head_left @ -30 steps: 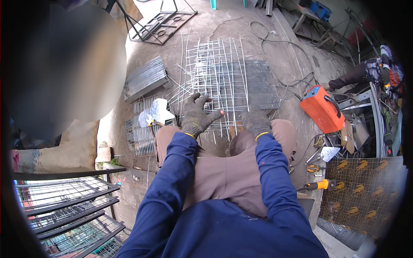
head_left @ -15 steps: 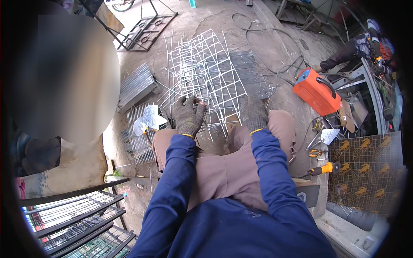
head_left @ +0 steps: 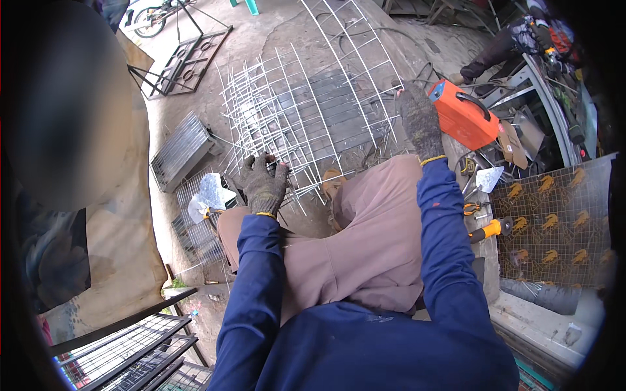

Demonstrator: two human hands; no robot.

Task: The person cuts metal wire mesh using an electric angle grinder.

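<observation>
Both my hands wear dark grey knit gloves with yellow cuffs. My right hand (head_left: 419,124) is closed on the right edge of a wire grid panel (head_left: 357,49), a strip of welded rods held out ahead on the right. My left hand (head_left: 263,182) rests at the near left edge of a pile of wire grids (head_left: 274,111), its fingers apart and slightly bent against the rods. The pile lies overlapped on the ground, over dark flat metal strips (head_left: 319,107). My glove hides the exact grip point on the right.
An orange machine (head_left: 464,114) with a black handle stands right of my right hand. Near it are a yellow-and-black power tool (head_left: 490,231) and a patterned sheet (head_left: 554,221). Metal channels (head_left: 182,150) lie left. Another person's leg (head_left: 486,62) shows far right, and a black frame (head_left: 189,62) far left.
My right hand has moved right and forward, carrying the wire grid panel away from the pile. My left hand has shifted slightly left, still at the pile's edge. The view has turned somewhat.
</observation>
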